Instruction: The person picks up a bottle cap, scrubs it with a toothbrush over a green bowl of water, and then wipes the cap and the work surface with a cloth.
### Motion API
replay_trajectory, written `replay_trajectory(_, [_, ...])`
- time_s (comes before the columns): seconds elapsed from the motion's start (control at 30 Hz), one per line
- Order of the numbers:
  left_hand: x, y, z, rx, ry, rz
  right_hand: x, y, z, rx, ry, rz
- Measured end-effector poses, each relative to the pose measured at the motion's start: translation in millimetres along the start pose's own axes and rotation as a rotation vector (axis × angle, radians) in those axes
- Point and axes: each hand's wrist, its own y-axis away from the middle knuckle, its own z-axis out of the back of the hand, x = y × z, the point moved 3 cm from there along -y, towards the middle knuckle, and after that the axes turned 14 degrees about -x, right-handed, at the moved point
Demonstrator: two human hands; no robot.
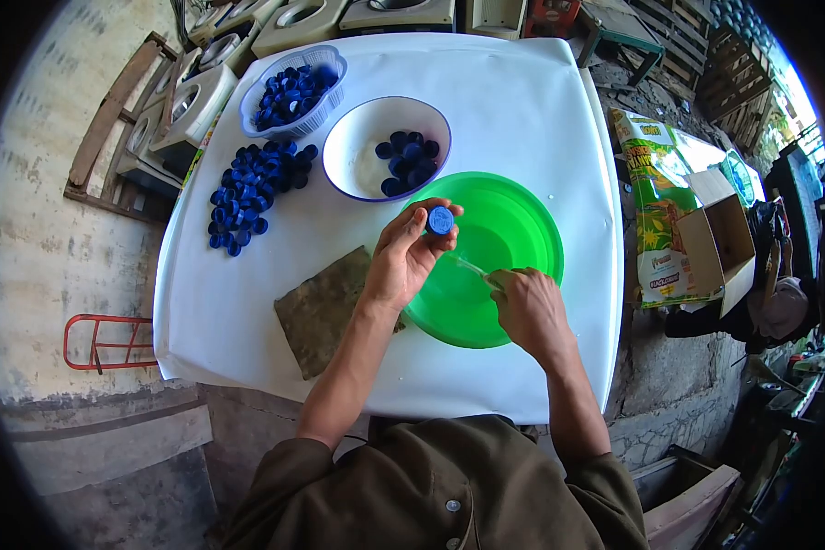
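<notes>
My left hand (pixel 405 261) pinches a blue bottle cap (pixel 440 221) between thumb and fingers, its flat face turned up, over the left rim of the green basin (pixel 541 275). Closed around a thin, pale, toothbrush-like tool (pixel 470 266), my right hand (pixel 530 307) is over the lower right part of the basin. The tool's tip points up and left, a little below the cap. Behind my left hand, a white bowl (pixel 357 151) with a dark rim holds several blue caps (pixel 408 160). A brown, stained cloth (pixel 321 307) lies partly under my left forearm.
A pile of blue caps (pixel 247 192) lies on the white-covered table (pixel 486 82), left of the bowl. Behind it stands a pale plastic basket (pixel 324 117) of caps. Right of the table are a cardboard box (pixel 710 238) and another person (pixel 779 302). Old washing-machine shells (pixel 298 23) line the back.
</notes>
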Motion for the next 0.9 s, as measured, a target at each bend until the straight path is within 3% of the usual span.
replay_trajectory(0.17, [0, 0, 0, -0.073, 0.014, -0.081, 7, 3, 37, -0.319, -0.187, -0.060])
replay_trajectory(0.27, [3, -2, 0, -0.114, -0.002, -0.038, 14, 6, 47, -0.369, -0.273, -0.038])
replay_trajectory(0.43, [6, -1, -4, -0.008, 0.026, -0.041, 25, 8, 28, -0.458, -0.426, -0.018])
replay_trajectory(0.57, [2, -4, 2, 0.012, 0.116, -0.134, 32, 18, 19, -0.455, -0.511, 0.048])
replay_trajectory(0.67, [-5, -1, -1, -0.001, 0.030, -0.224, 28, 17, 24, -0.427, -0.479, -0.058])
replay_trajectory(0.83, [6, 1, -7, 0.052, 0.024, -0.155, 42, 15, 30, -0.450, -0.488, -0.003])
replay_trajectory(0.9, [3, 0, -5, 0.031, 0.043, -0.211, 38, 18, 30, -0.458, -0.487, 0.001])
